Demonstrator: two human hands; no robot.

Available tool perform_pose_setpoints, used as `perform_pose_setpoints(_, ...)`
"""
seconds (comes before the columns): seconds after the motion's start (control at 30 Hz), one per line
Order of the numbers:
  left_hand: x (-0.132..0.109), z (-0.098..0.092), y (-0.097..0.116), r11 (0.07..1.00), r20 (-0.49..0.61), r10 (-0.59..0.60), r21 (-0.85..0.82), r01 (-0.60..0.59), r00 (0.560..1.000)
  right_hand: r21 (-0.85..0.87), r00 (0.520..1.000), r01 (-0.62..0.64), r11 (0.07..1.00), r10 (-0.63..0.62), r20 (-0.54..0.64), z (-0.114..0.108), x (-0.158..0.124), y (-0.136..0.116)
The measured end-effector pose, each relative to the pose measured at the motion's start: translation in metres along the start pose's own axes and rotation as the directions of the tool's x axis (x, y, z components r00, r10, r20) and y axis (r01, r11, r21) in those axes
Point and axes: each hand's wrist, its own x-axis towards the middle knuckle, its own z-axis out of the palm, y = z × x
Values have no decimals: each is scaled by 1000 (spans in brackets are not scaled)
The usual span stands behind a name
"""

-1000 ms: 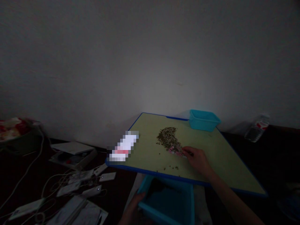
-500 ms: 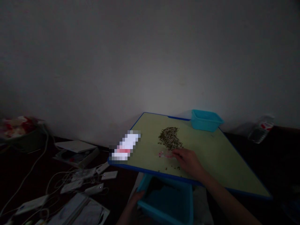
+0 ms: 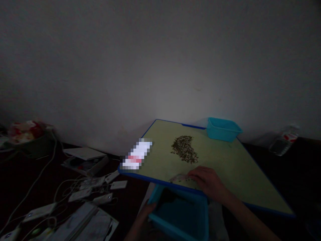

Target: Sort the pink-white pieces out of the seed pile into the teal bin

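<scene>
My right hand (image 3: 207, 180) is closed on a thin, pinkish see-through piece (image 3: 179, 177), perhaps plastic, pressed flat near the front edge of a pale green table (image 3: 225, 167) with a blue rim. A few dark bits lie beside that piece. Behind it spreads a pile of small brown, speckled grains (image 3: 185, 149), apart from my fingers. Below the table's front edge, my left hand (image 3: 145, 212) grips the left side of a blue plastic basin (image 3: 206, 217). Dark matter lies inside the basin, too dim to make out.
A second blue basin (image 3: 223, 130) stands at the table's back right corner. A pixelated bright phone-like panel (image 3: 137, 155) lies at the left edge. Power strips and cables (image 3: 85, 187) crowd the left. A clear bottle (image 3: 283, 140) is at the right.
My right hand has drawn the pinkish piece toward the table's front edge, with small bits near it. My left hand stays on the basin. The view has shifted slightly.
</scene>
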Motion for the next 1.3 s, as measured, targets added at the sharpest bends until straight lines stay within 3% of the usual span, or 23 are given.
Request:
perform_pose_setpoints(0.33, -1, 8, -10, 997, 22, -11, -70, 12, 1000, -76, 984, 128, 989, -136, -118, -6, -19, -7)
perform_pose_setpoints(0.5, -10, 14, -8, 1000, 45, 9, -26, -7, 999, -86, 973, 156, 984, -168, -160, -6, -25, -17)
perform_pose_setpoints(0.67, -5, 14, -10, 999, -13, 30, -34, -30, 999, -85, 970, 168, 982, -180, -162, -3, -28, -24)
perform_pose_setpoints(0.77, -5, 14, -10, 999, 10, 32, -26, -31, 999, -94, 971, 159, 983, -173, -166, 0, -32, -23)
perform_pose_setpoints(0.87, -7, 15, -8, 1000, 13, 16, -27, -16, 1000, -72, 984, 96, 993, -105, -142, 0, -33, -20)
perform_pose_setpoints(0.97, -9, 16, -6, 1000, -4, 17, -13, -17, 1000, -19, 995, -69, 997, 68, -74, -2, -28, -16)
perform_pose_setpoints(1.1, -7, 15, -6, 999, 10, 15, 35, -16, 1000, 69, 959, -282, 957, 281, 34, -9, -16, -10)
perform_pose_setpoints(1.3, -9, 14, -8, 1000, 46, 22, -5, -22, 999, 188, 905, -424, 886, 415, 89, -14, -9, -7)
